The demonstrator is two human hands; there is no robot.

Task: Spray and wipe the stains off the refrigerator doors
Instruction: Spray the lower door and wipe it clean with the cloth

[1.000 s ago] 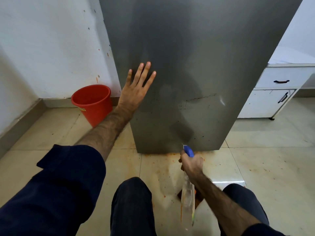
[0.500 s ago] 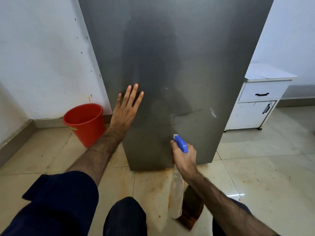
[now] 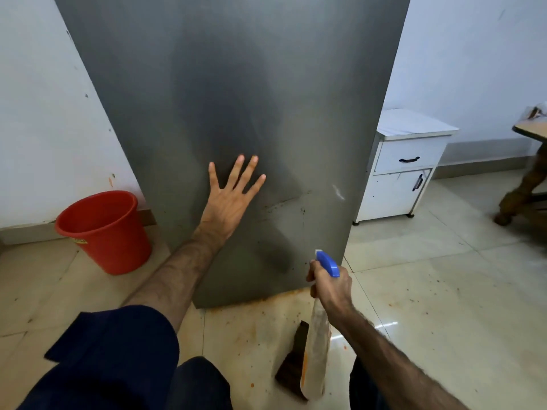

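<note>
Refrigerator door (image 3: pixel 236 84): grey steel-look panel straight ahead of me, filling the upper middle of the view and standing on the floor. I judge it rigid, smooth and likely slick once wet; it should take firm pressure without giving.
Stains (image 3: pixel 302 210): dark specks and a thin streak low on the door, right of my left hand; a pale smear (image 3: pixel 338 192) near the right edge.
Left hand (image 3: pixel 229 202): fingers spread and straight, palm toward the door, holding nothing. It looks to be bracing on the panel, though I cannot confirm contact.
Spray bottle (image 3: pixel 318 347): cloudy plastic with orange residue, blue trigger head (image 3: pixel 328 263) aimed at the door's lower right corner. Probably light, and the residue may make it slippery; the neck under the trigger is the place to hold it.
Right hand (image 3: pixel 333 287): wrapped round the bottle's neck, one finger forward by the trigger.
Cloth: none that I can identify; a dark brown object (image 3: pixel 293 368) lies on the floor behind the bottle, kind unclear.
Floor (image 3: pixel 429 306): glossy tiles, orange staining at the door's foot.
Surroundings: red bucket (image 3: pixel 103 232) to the left against the wall; white cabinet (image 3: pixel 402 170) to the right.
</note>
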